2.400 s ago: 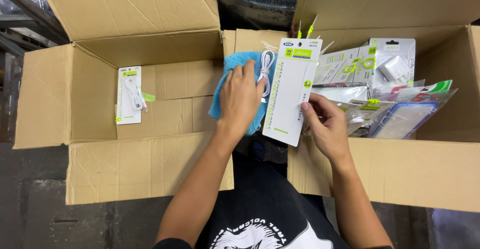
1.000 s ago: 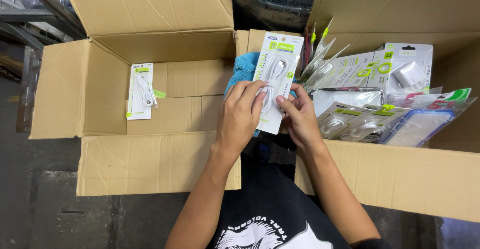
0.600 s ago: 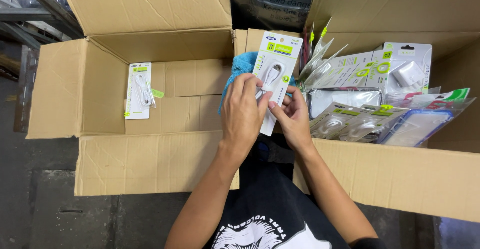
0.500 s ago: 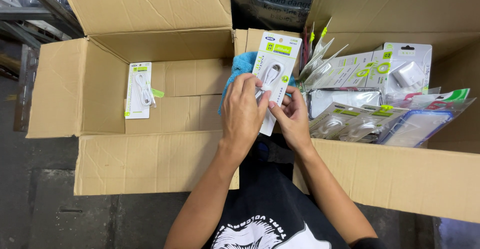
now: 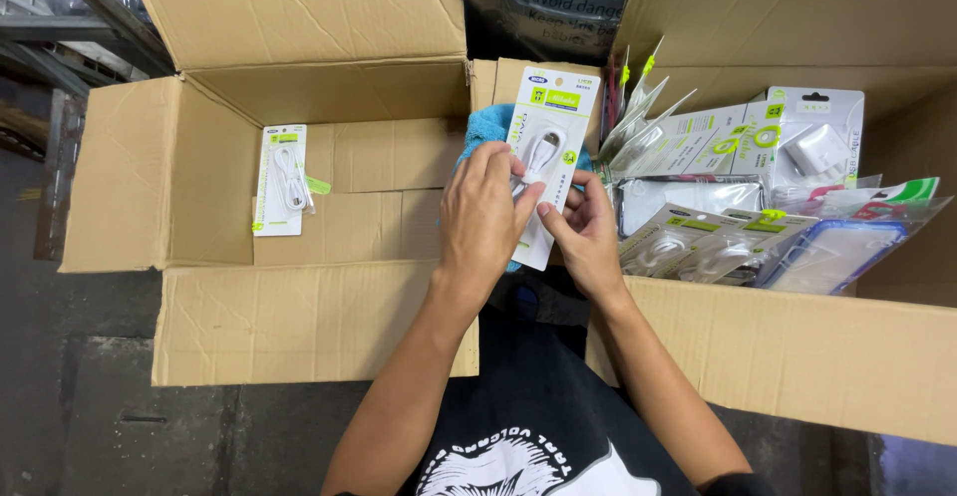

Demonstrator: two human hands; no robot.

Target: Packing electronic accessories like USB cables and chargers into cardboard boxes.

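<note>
1. Left hand (image 5: 485, 219) curled around the near edge of a white cable packet (image 5: 546, 157) — fingers closed over its front, thumb side hidden behind the card.
2. Right hand (image 5: 585, 232) pinching the packet's lower right edge, thumb (image 5: 554, 219) and fingertips close together on the card.
3. Packet held upright and slightly tilted, above the gap between two cardboard boxes; white coiled cable visible through its clear window, green label at the top.
4. Behind the packet, a bit of blue cloth (image 5: 486, 124) showing just beside the left hand.
5. To the left, an open cardboard box (image 5: 199, 217) with one similar cable packet (image 5: 282, 179) lying flat on its bottom, well apart from the hands.
6. To the right, a second open cardboard box (image 5: 797, 346) — filled with a heap of packaged accessories (image 5: 738, 197): clear sleeves, white cards with green marks, a white charger pack (image 5: 815, 144) near the back.
7. Farther back, a dark plastic bag (image 5: 543, 2) between the raised box flaps.
8. Below the hands, a black printed shirt (image 5: 528, 426); dark floor (image 5: 70, 406) at the lower left.
</note>
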